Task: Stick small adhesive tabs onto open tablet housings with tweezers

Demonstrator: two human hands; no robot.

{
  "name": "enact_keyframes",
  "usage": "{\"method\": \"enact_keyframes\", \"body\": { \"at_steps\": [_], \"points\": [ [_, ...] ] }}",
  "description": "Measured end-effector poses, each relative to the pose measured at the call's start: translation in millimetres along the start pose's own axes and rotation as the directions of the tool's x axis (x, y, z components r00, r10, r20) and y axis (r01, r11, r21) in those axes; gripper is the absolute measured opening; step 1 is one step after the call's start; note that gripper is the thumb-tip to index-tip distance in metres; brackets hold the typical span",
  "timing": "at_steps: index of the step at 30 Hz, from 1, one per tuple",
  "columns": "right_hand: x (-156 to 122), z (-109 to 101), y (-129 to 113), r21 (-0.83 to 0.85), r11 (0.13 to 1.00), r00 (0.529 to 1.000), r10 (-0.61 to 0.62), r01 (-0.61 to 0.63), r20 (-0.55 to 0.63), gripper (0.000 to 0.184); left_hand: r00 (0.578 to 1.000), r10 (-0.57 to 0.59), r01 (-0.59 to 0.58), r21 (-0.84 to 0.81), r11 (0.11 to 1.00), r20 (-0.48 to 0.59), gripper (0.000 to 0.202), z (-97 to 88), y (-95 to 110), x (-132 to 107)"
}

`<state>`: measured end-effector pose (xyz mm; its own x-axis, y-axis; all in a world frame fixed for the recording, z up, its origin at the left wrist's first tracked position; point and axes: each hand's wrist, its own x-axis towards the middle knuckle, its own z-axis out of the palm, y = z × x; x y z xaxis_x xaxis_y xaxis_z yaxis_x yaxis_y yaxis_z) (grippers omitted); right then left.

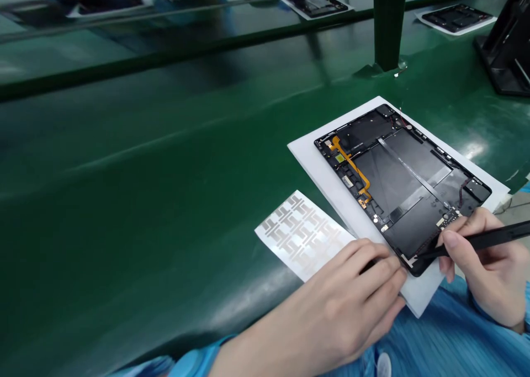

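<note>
Right fingers (pixel 449 240) grip a black spudger (pixel 482 240), its tip over an opened tablet (pixel 397 189), thin, stiff yet fragile, lying on a white sheet (pixel 327 173) on the green bench (pixel 124 200); extended left fingers (pixel 372 264) rest on its near edge, the safest hold.

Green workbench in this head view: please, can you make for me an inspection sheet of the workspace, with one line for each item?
surface: glossy green bench, with a white paper sheet lying on it.
job's things: opened black tablet on the paper; silver-patterned label sheet beside it.
clutter: small pale scrap at the foot of the green post.
grippers: left hand, fingers at the tablet's near edge; right hand holds a black pointed tool, its tip at the near corner.
cables: orange flex cable; thin dark wires inside the tablet.
surroundings: more tablet frames on white sheets; black stand; blue sleeves.
</note>
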<state>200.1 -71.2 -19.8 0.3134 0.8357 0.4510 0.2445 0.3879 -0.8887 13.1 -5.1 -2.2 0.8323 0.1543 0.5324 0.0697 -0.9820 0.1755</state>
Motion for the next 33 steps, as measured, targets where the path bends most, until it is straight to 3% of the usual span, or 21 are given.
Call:
{"method": "enact_keyframes", "body": {
  "at_steps": [25,33],
  "points": [
    [-0.7,3.9,-4.0,-0.081,0.993,0.996,-0.084,0.081,-0.03,0.022,0.998,0.01,-0.007,0.047,0.999,-0.06,0.024,2.8,1.8,-1.1],
    [0.8,4.4,-9.1,-0.094,0.989,0.994,-0.114,0.113,-0.001,0.021,0.999,-0.016,0.012,0.156,0.988,0.028,0.028,3.2,6.0,-1.2]
  ]
}}
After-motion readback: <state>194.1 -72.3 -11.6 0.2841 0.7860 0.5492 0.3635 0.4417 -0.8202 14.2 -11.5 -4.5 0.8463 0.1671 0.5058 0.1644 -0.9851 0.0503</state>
